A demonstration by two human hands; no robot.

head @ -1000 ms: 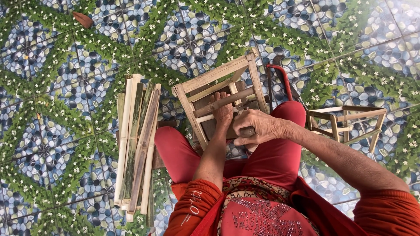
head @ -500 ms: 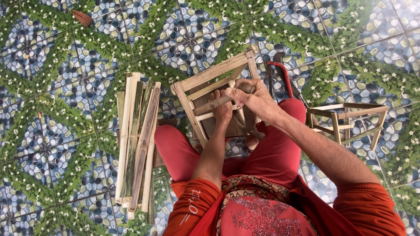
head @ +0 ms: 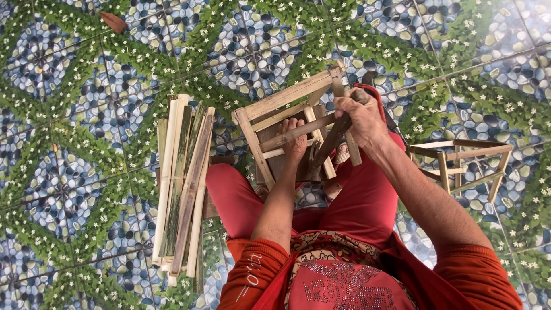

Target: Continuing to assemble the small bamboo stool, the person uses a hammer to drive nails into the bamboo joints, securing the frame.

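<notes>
As the left hand (head: pixel 294 142) clamps a crossbar of the bamboo frame (head: pixel 287 123), the right hand (head: pixel 360 115) grips what looks like a dark blade (head: pixel 326 150); next, a careful, steady stroke.

The right hand (head: pixel 360 115) has climbed from the middle of the bamboo frame (head: pixel 287 123) to its upper right corner, where a second ago it lay low across the slats beside the left hand (head: pixel 294 140). Half a second ago it was passing the frame's centre; now its grip is closed round a dark-handled tool (head: pixel 327 146), raised and slanting down into the frame's inside, a tool not seen in that hand in the earlier views. The right forearm, once bent across the lap, stretches up and away from the body. The left hand has edged slightly leftward along the middle slat.
</notes>
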